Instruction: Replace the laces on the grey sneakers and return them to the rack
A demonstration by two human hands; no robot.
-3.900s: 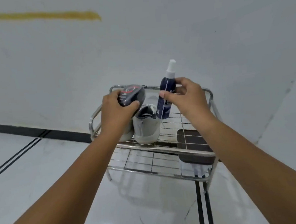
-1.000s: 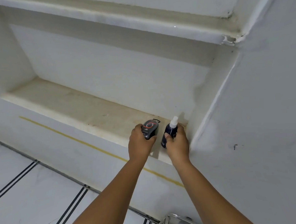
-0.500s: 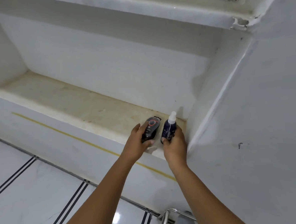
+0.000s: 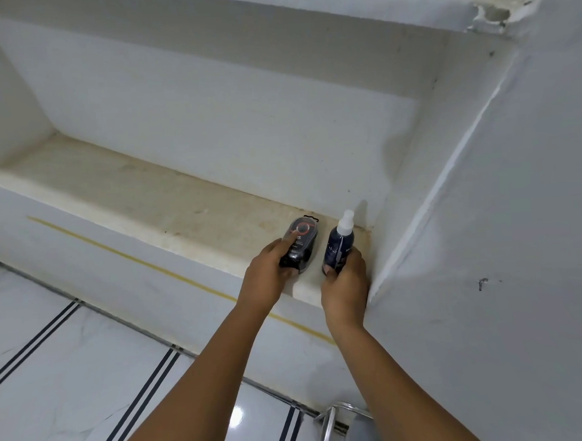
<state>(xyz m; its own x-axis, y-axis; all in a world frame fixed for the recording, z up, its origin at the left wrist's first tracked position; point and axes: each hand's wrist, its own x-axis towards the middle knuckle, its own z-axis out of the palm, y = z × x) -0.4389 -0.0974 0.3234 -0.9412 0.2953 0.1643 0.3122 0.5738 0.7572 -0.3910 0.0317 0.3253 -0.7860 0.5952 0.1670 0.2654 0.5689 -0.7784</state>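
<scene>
Sneakers stay out of sight apart from a grey blur beside the rack (image 4: 329,419) at 6 o'clock, lacing unverifiable, while left hand (image 4: 269,272) grips a polish sponge (image 4: 301,240) and right hand (image 4: 344,281) a spray bottle (image 4: 339,248) on the ledge (image 4: 145,198).

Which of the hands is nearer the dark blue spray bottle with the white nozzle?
Right. The right hand grips the dark blue spray bottle at its base; the left hand is beside it, holding the black oval case.
</scene>
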